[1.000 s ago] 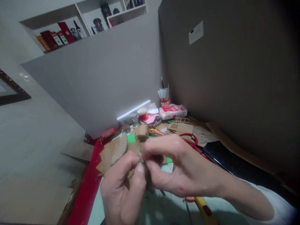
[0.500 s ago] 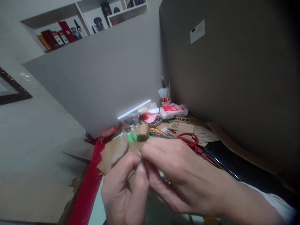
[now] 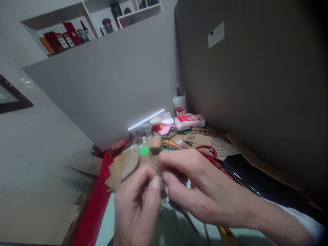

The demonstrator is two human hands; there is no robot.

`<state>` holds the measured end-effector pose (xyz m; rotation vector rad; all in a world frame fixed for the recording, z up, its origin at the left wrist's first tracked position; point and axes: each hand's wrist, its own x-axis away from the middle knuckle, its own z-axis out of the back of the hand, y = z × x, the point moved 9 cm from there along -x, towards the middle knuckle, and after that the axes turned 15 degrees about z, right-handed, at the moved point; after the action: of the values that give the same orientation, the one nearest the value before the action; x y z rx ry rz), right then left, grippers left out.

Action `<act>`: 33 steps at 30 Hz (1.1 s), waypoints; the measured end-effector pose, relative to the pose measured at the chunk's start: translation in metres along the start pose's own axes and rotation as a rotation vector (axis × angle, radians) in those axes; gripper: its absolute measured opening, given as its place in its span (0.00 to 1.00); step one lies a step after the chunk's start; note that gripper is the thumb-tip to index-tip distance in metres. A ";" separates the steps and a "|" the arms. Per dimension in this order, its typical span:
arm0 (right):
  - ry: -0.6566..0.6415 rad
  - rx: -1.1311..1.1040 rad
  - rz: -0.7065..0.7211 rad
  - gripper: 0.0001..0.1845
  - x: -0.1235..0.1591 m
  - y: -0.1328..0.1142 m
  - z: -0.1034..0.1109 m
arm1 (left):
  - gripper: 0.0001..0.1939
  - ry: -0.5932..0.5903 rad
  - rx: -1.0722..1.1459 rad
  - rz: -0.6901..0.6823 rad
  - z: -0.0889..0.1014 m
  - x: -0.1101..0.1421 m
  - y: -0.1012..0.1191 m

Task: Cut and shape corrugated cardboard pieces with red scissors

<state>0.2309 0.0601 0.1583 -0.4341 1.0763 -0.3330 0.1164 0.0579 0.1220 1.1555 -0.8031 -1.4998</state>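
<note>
Close together over the table, my left hand (image 3: 139, 201) and my right hand (image 3: 194, 184) both pinch a thin cardboard strip (image 3: 155, 162). Its upper end sticks out between the fingertips; the rest is mostly hidden by the fingers. Just beyond the left hand lies a cut piece of corrugated cardboard (image 3: 131, 163) with a curved edge, on top of flat cardboard sheets (image 3: 115, 171). A rolled cardboard block (image 3: 155, 143) stands behind the fingertips. Red-handled scissors (image 3: 211, 153) lie past the right hand, partly covered by it.
At the back are a red paper cup (image 3: 156, 124), a pack of tissues (image 3: 189, 122) and a holder with brushes (image 3: 180, 106). A yellow cutter (image 3: 228, 235) lies at the near edge. Grey panels rise behind and at right; a black glossy object (image 3: 241, 172) lies on the right.
My right hand rolled forward over the strip, then turned back, with its fingertips staying at my left fingertips. The left hand has shifted slightly. Both keep their pinch.
</note>
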 end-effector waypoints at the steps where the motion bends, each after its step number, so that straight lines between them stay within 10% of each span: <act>1: -0.003 0.018 0.001 0.18 0.000 -0.001 0.001 | 0.17 -0.017 -0.009 -0.011 -0.001 0.000 0.002; 15: -0.211 0.455 0.142 0.09 0.009 -0.021 -0.008 | 0.12 0.150 -0.405 -0.410 -0.008 0.020 0.030; 33: 0.010 -0.024 0.016 0.18 -0.001 0.004 0.001 | 0.15 0.303 -0.023 -0.071 0.012 0.010 0.002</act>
<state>0.2317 0.0644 0.1575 -0.4450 1.0940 -0.3087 0.1060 0.0466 0.1246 1.3653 -0.5415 -1.3449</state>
